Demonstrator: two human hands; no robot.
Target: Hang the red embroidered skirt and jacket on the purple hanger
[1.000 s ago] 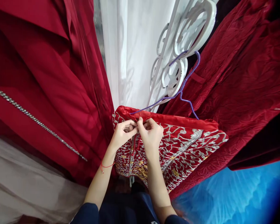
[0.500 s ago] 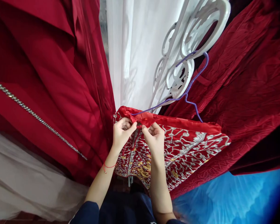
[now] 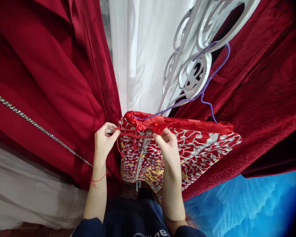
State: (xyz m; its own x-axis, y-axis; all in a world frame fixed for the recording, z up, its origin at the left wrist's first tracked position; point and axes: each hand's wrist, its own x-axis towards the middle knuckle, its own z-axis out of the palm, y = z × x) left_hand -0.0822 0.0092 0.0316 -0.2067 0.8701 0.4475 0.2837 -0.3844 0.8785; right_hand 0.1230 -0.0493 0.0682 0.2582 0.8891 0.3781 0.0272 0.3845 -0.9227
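Cord (image 3: 132, 135) stretched sideways at skirt top

The thin red cord runs nearly level, left to right, across the waistband of the embroidered red skirt (image 3: 194, 149), with a loop sagging below it. The left hand (image 3: 103, 143) pinches its left end between thumb and fingertips, just off the skirt's edge. The right hand (image 3: 169, 149) pinches the waistband at the cord's other end. The skirt hangs from a purple hanger (image 3: 208, 87) hooked on a white scrollwork rack (image 3: 199, 36).

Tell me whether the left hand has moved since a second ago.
Yes. The left hand has drawn leftward, past the left edge of the embroidered garment, pulling a red cord.
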